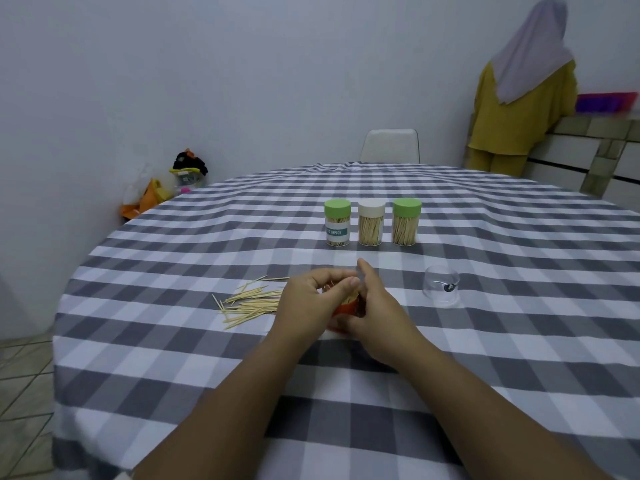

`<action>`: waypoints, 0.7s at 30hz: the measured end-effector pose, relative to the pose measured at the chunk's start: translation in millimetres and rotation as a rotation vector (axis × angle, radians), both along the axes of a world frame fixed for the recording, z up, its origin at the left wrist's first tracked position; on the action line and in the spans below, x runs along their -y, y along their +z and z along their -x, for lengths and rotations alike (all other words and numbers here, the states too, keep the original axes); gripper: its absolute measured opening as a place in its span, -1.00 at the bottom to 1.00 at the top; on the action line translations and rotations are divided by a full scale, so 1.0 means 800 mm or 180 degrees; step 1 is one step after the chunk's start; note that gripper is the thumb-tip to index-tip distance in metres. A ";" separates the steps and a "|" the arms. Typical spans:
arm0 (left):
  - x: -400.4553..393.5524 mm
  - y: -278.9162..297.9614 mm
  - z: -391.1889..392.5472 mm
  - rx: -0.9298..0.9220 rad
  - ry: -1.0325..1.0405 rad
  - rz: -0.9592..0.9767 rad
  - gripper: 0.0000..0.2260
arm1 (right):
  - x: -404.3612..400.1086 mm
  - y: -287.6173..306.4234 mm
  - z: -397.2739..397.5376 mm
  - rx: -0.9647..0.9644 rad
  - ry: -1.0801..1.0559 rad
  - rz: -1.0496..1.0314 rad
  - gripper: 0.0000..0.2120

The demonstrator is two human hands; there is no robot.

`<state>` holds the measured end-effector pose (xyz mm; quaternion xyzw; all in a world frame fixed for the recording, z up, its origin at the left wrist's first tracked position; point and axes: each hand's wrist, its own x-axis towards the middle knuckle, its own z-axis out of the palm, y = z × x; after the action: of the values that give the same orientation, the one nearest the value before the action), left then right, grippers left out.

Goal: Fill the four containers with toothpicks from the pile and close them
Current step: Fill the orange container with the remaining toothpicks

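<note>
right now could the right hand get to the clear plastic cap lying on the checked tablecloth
Probably yes. The clear plastic cap lies to the right of the right hand with only bare checked tablecloth between. But that hand is holding the orange container, so it must let go first.

Pale wall [242, 81], white chair [390, 145] — tiled floor [20, 393]
</note>
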<state>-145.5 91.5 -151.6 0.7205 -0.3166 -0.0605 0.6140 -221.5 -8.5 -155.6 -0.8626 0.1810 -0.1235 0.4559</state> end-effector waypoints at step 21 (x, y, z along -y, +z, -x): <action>0.002 -0.009 -0.016 0.0510 0.0155 -0.1068 -0.62 | 0.030 -0.001 -0.004 -0.0010 -0.0418 -0.0227 0.00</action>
<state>-132.4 90.3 -159.0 0.8227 -0.3324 -0.0400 0.4594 -218.4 -32.7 -156.4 -0.8323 0.2422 -0.1453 0.4771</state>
